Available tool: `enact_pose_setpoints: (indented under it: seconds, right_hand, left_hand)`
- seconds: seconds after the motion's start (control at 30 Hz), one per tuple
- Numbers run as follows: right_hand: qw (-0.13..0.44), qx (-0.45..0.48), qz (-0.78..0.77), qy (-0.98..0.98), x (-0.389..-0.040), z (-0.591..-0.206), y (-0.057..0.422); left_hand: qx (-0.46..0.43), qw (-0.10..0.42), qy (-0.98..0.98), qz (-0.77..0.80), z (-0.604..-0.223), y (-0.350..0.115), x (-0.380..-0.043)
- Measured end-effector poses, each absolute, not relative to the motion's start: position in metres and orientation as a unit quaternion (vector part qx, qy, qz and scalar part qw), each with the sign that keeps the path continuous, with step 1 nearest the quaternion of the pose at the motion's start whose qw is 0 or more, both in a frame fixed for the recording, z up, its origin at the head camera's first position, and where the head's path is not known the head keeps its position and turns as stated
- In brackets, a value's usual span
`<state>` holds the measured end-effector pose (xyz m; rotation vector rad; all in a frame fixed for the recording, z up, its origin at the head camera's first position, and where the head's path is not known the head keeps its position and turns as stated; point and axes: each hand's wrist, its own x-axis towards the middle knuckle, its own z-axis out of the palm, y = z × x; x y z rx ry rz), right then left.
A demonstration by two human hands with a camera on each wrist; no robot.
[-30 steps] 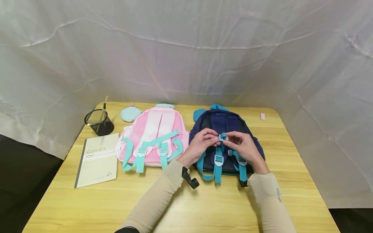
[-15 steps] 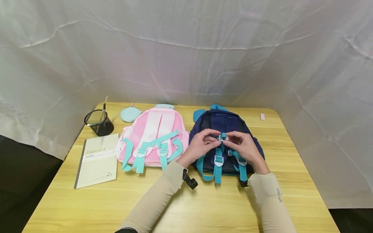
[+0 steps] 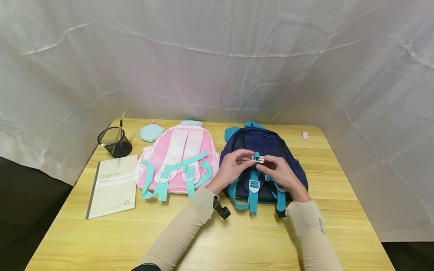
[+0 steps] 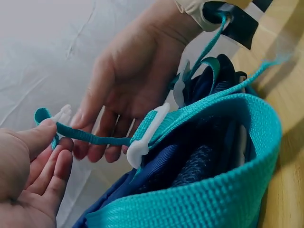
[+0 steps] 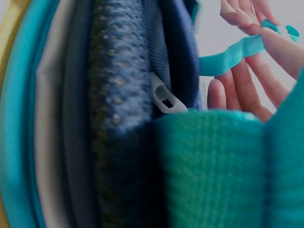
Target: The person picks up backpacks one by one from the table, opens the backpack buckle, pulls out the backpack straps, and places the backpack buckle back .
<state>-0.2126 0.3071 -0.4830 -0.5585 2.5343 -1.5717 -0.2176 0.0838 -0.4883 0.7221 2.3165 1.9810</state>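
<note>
A navy backpack (image 3: 234, 148) with teal straps lies on the table, its shoulder straps facing up. Over its middle, my left hand (image 3: 230, 167) pinches a white side-release buckle (image 3: 259, 159), prongs pointing right, with teal webbing looped through it. Across from it, my right hand (image 3: 283, 173) has its thumb and fingers on either side of the teal strap (image 4: 95, 137) beside the buckle. This strap runs down to a white slider (image 4: 152, 128) on the backpack. In the right wrist view, the strap (image 5: 232, 57) stretches from the backpack to both hands.
Left of the navy backpack lies a pink backpack (image 3: 210, 143) with mint straps. Further left are a notebook (image 3: 113, 188), a black mesh pen holder (image 3: 120, 148) and a round light-blue pouch (image 3: 151, 132). A small pink piece (image 3: 305, 135) lies back right. Grey sheeting (image 3: 217, 75) surrounds the table.
The buckle has shifted slightly left and its white prongs now show between the hands. My right hand has moved slightly left, its fingers changing position around the strap. The backpacks stay put.
</note>
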Motion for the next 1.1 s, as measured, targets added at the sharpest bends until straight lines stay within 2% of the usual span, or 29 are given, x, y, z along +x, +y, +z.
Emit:
enact_pose_setpoints:
  seconds: [0.33,0.57,1.1]
  right_hand:
    - [0.067,-0.178,-0.502,0.844,-0.213,-0.489,0.313]
    - [0.085,-0.176,-0.497,0.845,-0.215,-0.490,0.317]
    - [0.079,-0.170,-0.486,0.853,-0.212,-0.488,0.318]
  left_hand:
    - [0.192,0.021,0.693,0.694,-0.490,0.077,-0.221]
    - [0.198,0.025,0.688,0.698,-0.492,0.072,-0.220]
    - [0.199,0.025,0.673,0.712,-0.492,0.069,-0.219]
